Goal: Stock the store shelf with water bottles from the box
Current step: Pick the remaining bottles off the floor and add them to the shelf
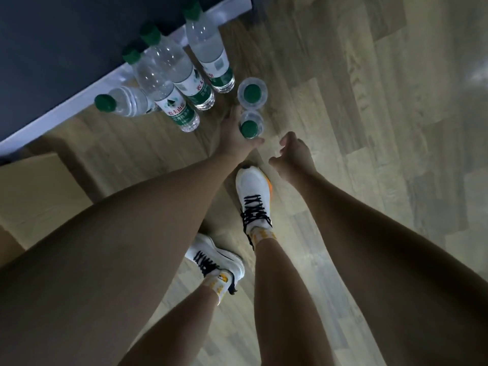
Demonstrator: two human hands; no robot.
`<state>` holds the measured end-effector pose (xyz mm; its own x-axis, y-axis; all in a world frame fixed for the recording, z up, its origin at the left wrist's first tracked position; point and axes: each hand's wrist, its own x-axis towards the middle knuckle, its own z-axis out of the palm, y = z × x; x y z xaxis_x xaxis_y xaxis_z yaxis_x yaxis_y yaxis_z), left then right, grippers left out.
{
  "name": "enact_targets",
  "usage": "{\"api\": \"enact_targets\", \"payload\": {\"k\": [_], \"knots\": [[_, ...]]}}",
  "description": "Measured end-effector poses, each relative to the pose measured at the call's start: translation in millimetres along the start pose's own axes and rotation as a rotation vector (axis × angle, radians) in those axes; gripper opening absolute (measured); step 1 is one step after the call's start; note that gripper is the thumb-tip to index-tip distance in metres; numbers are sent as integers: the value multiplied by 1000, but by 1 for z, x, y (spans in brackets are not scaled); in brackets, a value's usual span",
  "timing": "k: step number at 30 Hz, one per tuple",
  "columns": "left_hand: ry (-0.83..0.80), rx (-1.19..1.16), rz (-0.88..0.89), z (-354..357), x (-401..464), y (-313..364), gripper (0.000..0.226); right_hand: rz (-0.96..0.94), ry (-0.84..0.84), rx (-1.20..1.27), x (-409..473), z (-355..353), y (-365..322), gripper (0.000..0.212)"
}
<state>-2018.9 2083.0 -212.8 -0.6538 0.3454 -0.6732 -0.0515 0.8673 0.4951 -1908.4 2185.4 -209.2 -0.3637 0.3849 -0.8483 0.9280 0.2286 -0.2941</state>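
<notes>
- Left hand has its fingers clamped on a green-capped water bottle standing on the floor, near the shelf edge.
- Right hand hovers, fingers loosely apart, holding nothing.
- Lifting it carelessly could topple the neighbouring bottle.
</notes>
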Motion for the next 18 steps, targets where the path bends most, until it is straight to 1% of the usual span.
{"api": "enact_targets", "payload": {"k": [4, 6, 8, 11, 15, 18], "knots": [[136, 9, 55, 17, 3, -15, 75, 6, 2, -1, 14, 12, 8, 49], [174, 14, 78, 19, 1, -17, 67, 1, -1, -7, 14, 16, 7, 49], [162, -28, 70, 14, -1, -14, 59, -3, -2, -4, 8, 18, 3, 47], [128, -71, 10, 0, -13, -11, 53, -37, 4, -22, -8, 15, -7, 43], [118, -99, -41, -28, -45, -5, 53, -67, 6, -84, -41, 3, -29, 42], [96, -119, -96, -64, -76, 5, 56, -99, 0, -101, -76, -9, -53, 44]]}}
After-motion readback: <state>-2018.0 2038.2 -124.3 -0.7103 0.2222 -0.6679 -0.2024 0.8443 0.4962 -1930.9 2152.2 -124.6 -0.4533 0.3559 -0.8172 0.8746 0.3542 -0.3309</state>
